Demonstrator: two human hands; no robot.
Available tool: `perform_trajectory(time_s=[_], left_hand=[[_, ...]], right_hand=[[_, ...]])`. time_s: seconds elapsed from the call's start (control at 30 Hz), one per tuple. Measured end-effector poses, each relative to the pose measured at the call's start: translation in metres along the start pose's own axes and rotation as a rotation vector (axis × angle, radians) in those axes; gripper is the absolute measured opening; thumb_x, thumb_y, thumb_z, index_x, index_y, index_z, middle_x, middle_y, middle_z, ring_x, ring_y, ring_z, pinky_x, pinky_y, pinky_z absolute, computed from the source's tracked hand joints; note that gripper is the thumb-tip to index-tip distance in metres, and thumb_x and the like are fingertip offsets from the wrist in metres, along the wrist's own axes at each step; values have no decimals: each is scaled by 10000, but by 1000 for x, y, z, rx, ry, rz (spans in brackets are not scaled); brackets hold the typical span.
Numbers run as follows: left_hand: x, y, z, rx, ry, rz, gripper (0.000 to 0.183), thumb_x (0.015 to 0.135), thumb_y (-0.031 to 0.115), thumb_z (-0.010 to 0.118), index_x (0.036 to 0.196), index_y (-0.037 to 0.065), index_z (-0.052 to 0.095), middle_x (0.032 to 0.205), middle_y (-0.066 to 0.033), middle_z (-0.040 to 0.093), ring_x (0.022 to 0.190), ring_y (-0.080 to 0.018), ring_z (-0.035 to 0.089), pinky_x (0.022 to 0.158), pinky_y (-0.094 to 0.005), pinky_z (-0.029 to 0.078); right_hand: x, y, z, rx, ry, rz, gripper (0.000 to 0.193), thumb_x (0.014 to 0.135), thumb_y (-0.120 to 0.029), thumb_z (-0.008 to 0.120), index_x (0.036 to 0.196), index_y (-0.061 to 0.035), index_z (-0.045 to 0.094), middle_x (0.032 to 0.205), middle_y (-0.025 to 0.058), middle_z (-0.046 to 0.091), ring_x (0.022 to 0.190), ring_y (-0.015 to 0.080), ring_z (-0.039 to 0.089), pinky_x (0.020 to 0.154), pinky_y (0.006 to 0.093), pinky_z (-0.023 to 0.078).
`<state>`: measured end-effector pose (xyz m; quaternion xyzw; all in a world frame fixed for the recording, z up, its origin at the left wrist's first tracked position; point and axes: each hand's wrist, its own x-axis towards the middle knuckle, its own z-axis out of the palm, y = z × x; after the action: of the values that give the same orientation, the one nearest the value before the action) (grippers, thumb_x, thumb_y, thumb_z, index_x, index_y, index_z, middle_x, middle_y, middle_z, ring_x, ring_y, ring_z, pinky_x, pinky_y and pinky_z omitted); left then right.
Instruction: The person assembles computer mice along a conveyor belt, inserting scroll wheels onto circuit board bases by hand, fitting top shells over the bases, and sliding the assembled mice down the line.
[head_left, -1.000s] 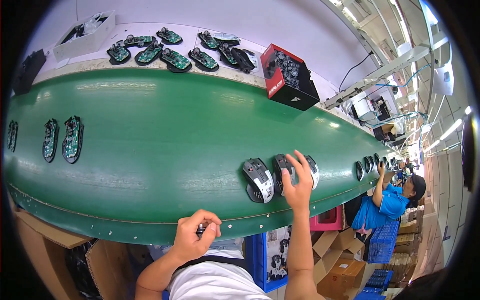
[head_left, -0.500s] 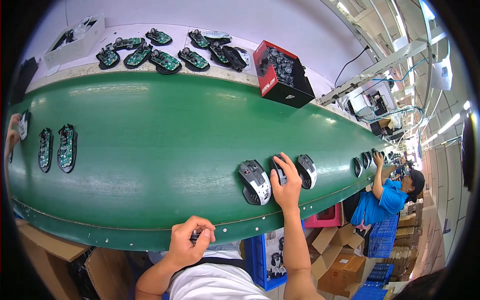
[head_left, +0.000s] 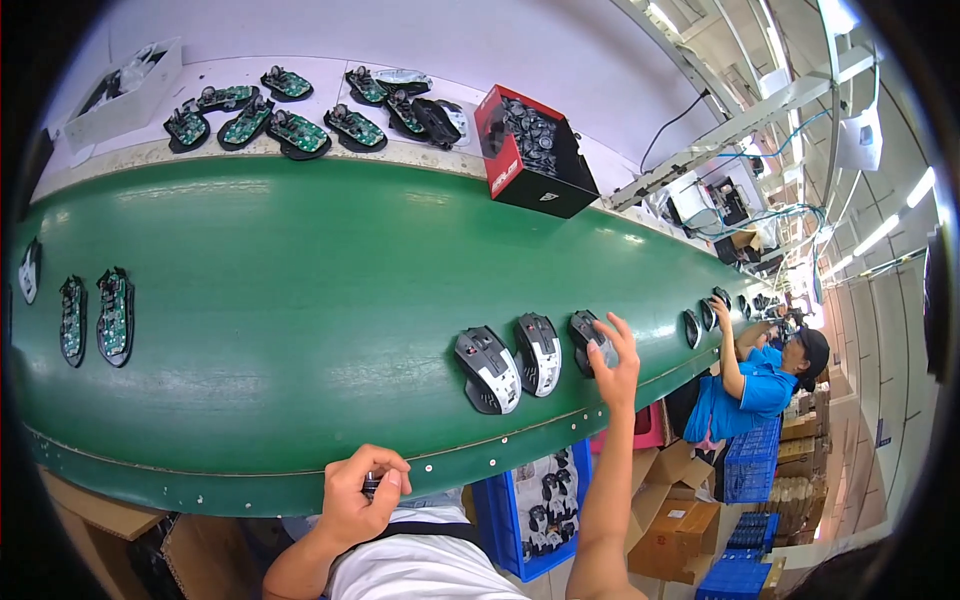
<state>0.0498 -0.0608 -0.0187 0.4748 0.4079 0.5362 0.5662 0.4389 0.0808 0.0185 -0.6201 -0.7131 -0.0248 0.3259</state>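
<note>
Three grey, black and white computer mice lie side by side on the green belt: a left mouse [head_left: 487,370], a middle mouse [head_left: 539,354] and a right mouse [head_left: 584,340]. My right hand [head_left: 618,368] is at the right mouse, fingers spread and partly covering it; whether they touch it I cannot tell. Low at the belt's near edge, my left hand [head_left: 362,488] is closed around a small dark piece [head_left: 371,486], mostly hidden by the fingers.
Open mouse bases [head_left: 115,318] with green circuit boards lie at the belt's left; more [head_left: 298,134] line the back ledge. A red-black box [head_left: 540,185] of dark parts overhangs the belt. A blue crate [head_left: 490,530] stands below. Another person [head_left: 750,400] works at right.
My right hand has left the middle mouse, now uncovered, and shifted to the right one. My left hand stays closed. At the far left, another person's hand has gone, leaving a pale part on the belt.
</note>
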Motion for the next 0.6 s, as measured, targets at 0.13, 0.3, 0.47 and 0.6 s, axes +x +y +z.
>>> perform_trajectory(time_s=[0.13, 0.3, 0.47, 0.6], left_hand=[[2, -5, 4, 26, 17, 89, 83, 927, 45, 534, 934, -9, 597, 678, -81, 669, 508, -71, 570, 473, -216, 453], [1, -5, 2, 48, 22, 74, 82, 923, 43, 533, 934, -6, 598, 672, -78, 667, 504, -69, 568, 469, -217, 449], [2, -5, 4, 59, 21, 90, 83, 922, 42, 532, 932, -8, 597, 670, -78, 666, 494, -68, 562, 462, -219, 444], [1, 0, 1, 35, 4, 2, 73, 909, 9, 562, 944, -31, 612, 683, -86, 668, 607, -136, 653, 582, -268, 520]], right_hand=[[-6, 39, 9, 240, -153, 134, 441, 840, -108, 716, 1268, -20, 649, 1355, 199, 608, 1267, 321, 579, 1081, 401, 420], [-8, 18, 27, 71, 21, 94, 457, 807, -114, 733, 1243, -3, 654, 1294, 216, 641, 1184, 348, 634, 1018, 407, 476], [-9, 18, 29, 21, 72, 83, 448, 805, -118, 736, 1229, 0, 659, 1268, 225, 651, 1164, 367, 641, 1000, 422, 488], [-9, 23, 27, 14, 53, 54, 448, 813, -120, 734, 1239, -8, 654, 1268, 225, 649, 1159, 375, 640, 996, 423, 490]])
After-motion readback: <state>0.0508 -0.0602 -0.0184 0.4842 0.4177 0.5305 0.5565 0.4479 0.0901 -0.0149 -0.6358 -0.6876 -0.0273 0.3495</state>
